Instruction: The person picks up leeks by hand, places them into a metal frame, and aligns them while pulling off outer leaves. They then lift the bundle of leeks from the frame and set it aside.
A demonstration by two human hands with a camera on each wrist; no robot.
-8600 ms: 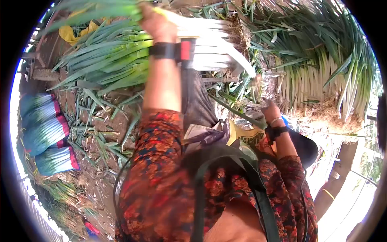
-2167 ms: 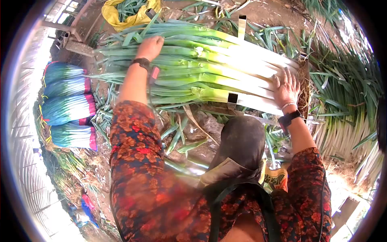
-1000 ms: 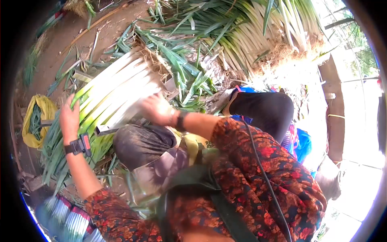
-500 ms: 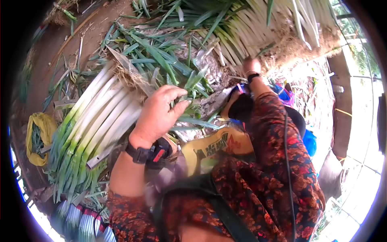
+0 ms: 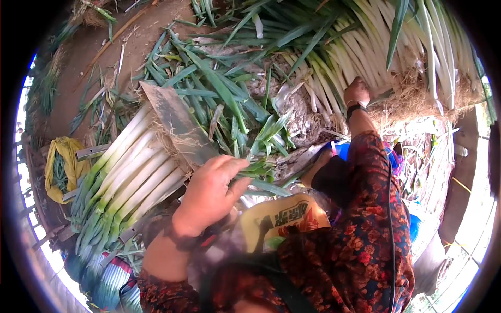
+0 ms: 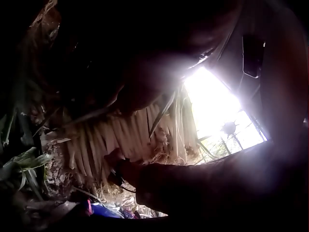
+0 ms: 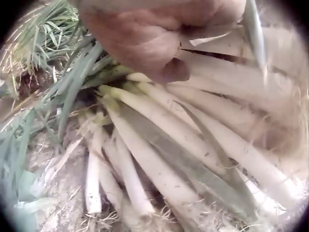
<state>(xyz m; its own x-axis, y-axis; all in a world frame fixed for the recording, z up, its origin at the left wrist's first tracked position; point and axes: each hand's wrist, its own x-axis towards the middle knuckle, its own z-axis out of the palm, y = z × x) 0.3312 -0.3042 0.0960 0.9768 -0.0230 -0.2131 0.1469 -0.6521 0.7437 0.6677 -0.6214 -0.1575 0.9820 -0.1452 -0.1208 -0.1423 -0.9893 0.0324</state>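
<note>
White leeks (image 5: 360, 55) in one heap (image 5: 404, 49) are being partly covered by the right hand (image 5: 357, 93), its grip unclear, while the left hand (image 5: 210, 194), thumb and fingers parted, is being held near one bundle (image 5: 143, 169).

You are wearing a dark sleeve (image 5: 365, 224) flowered in red and orange. Left, laid-out leeks (image 5: 133, 180) are fading from white to green; far right, heaped leeks (image 5: 373, 47) are showing pale stems. Near you, yellow fabric (image 5: 282, 206) is bearing black and red print.
</note>
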